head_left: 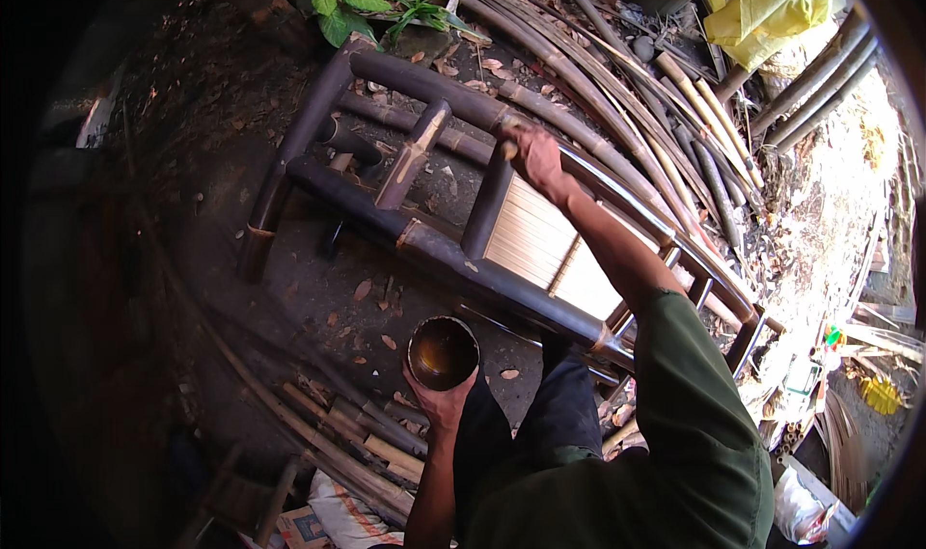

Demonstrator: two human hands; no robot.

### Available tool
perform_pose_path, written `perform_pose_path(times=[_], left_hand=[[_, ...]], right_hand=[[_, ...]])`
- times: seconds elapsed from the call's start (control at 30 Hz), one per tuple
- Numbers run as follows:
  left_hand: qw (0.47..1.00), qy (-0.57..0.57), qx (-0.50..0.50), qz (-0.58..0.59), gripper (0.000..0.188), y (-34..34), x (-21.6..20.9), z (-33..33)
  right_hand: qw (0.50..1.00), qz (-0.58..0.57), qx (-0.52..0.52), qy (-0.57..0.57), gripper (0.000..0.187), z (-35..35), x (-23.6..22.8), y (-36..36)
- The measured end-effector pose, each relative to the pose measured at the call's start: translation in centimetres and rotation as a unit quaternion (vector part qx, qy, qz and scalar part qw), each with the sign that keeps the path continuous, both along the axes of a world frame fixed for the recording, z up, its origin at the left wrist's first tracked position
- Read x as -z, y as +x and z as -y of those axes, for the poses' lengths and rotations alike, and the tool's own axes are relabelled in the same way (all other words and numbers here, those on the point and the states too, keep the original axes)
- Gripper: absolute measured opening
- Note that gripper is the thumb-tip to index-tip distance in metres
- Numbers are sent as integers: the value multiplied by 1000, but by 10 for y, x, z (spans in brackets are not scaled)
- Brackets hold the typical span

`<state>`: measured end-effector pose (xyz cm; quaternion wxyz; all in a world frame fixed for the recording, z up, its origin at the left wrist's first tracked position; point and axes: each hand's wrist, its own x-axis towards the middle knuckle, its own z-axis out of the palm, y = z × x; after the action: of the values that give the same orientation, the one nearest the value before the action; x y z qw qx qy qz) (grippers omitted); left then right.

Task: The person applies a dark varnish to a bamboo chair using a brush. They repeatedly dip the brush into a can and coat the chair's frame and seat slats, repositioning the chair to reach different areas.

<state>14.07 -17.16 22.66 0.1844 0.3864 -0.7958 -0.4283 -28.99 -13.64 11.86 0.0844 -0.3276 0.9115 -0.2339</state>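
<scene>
My left hand [441, 401] holds up a round cup [443, 354] with a pale rim and amber-brown liquid inside, beside the near rail of a dark bamboo frame [386, 223]. My right hand [540, 160] reaches across to the far rail, fingers closed around what looks like a small brush [509, 150] with a pale end. Most of the brush is hidden by the fingers. Set into the frame is a panel of light slats [535, 235]. A short crosspiece [415, 153] shows a bare, pale patch; the rails near the right look glossy.
Long bamboo poles [579, 86] lie beyond the frame, with more poles [357, 448] at the near left. Green leafy plants [342, 13] grow at the back. A yellow sheet or bag [772, 13] is at the far right. Dry leaves dot the dirt ground [318, 332].
</scene>
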Motion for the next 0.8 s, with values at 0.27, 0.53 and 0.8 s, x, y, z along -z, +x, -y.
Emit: perform_pose_path(times=[0.27,0.53,0.8], left_hand=[[998,40,-37,16,110,5,2,3],[999,21,-37,-25,112,20,6,15],[995,57,-87,12,104,30,13,29]], right_hand=[[907,-91,-356,208,27,45,-12,-16],[964,-29,-210,162,19,36,-13,7],[937,222,-193,-189,27,-52,-18,97]])
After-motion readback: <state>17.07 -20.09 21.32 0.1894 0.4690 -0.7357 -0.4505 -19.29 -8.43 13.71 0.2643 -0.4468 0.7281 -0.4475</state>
